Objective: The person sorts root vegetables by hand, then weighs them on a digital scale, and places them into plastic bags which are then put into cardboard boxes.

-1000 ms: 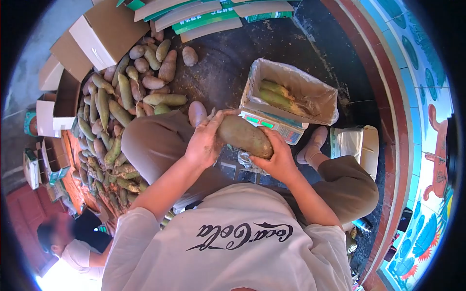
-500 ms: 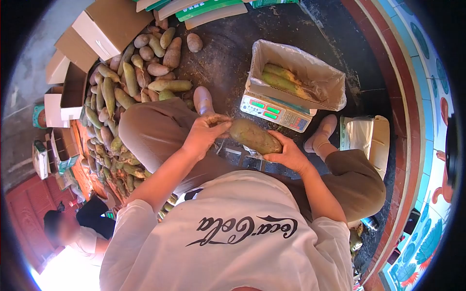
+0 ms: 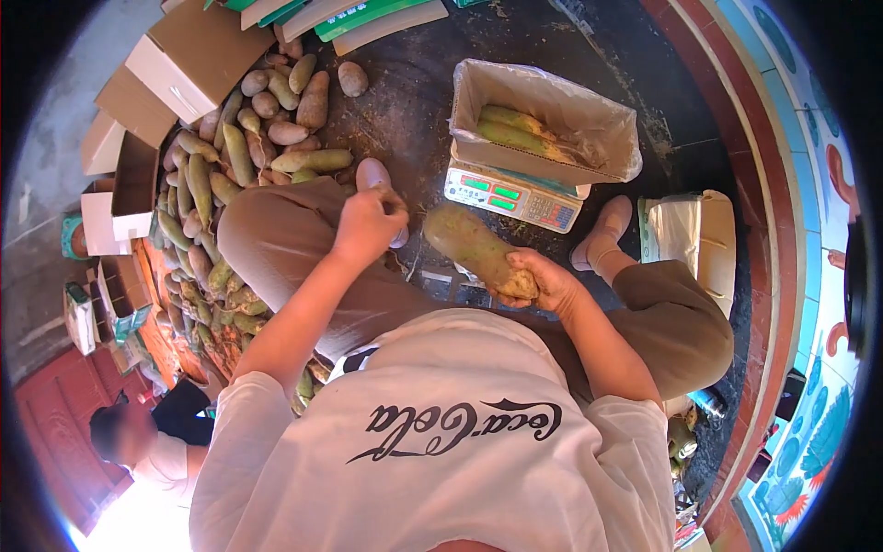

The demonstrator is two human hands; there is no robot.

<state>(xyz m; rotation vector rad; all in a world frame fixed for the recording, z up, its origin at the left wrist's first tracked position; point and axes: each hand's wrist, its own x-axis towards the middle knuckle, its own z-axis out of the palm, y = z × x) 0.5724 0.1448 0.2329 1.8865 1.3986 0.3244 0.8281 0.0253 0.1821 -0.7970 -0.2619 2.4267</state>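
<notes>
My right hand (image 3: pixel 543 279) grips the thick lower end of a long green-brown radish (image 3: pixel 464 239), which tilts with its far end up and to the left. Apart from it, my left hand (image 3: pixel 371 223) is closed with its fingers pinched together over my knee. Whatever those fingers may hold is too small to make out. Just beyond the radish stands a digital scale (image 3: pixel 508 198) with lit green displays. On the scale rests an open cardboard box (image 3: pixel 607 115) lined with clear plastic, with green radishes (image 3: pixel 517 133) lying along its left part.
A large heap of radishes (image 3: pixel 241 152) covers the floor to my left, beside open cardboard boxes (image 3: pixel 138 124). Flattened green cartons (image 3: pixel 377 20) lie at the far side. Another plastic-lined box (image 3: pixel 713 239) stands by my right foot. Another person (image 3: pixel 156 442) is at the lower left.
My left hand has drawn away from the radish, moving left. The right hand has turned the radish so its far end points more upward, and its lower end now faces me. The view has shifted slightly.
</notes>
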